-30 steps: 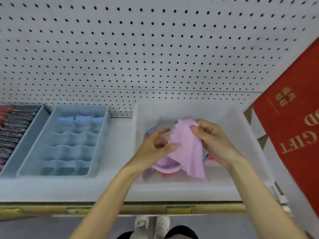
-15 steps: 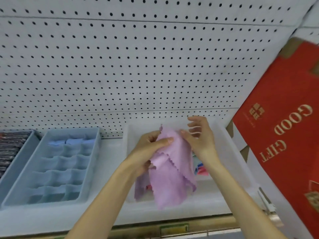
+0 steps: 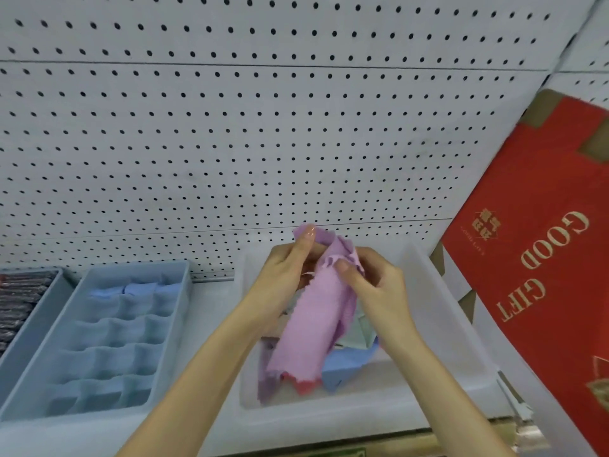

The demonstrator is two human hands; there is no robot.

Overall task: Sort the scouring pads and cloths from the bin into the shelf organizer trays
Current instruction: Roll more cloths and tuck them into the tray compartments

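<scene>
1. Head view: our left hand [image 3: 283,275] and right hand [image 3: 379,285] both pinch the top of a lilac cloth [image 3: 313,324]. The thumbs lie on its near face and the fingers curl behind it. The cloth hangs from them above the clear bin [image 3: 438,311], and its lower edge reaches the pile beneath our wrists.
2. We judge the cloth light, thin and limp. It drapes, and its scalloped edge bunches between our thumbs. It should not slip, but it keeps no shape, so the corners or a folded edge are the places to hold, one for each hand.
3. The blue organizer tray [image 3: 183,291] lies to the left of the left hand, well apart from it. Folded blue cloths [image 3: 131,288] sit in its far cells, and the nearer cells look free.
4. The hanging cloth hides most of our fingers.
5. Below the hands, a blue cloth [image 3: 342,367], a red scrap [image 3: 304,385] and a pale green piece [image 3: 359,331] peek out. We cannot tell whether any of them is a scouring pad.
6. Farther left, a second tray [image 3: 39,324] is cut off by the frame edge, and its dark contents are blurred.
</scene>
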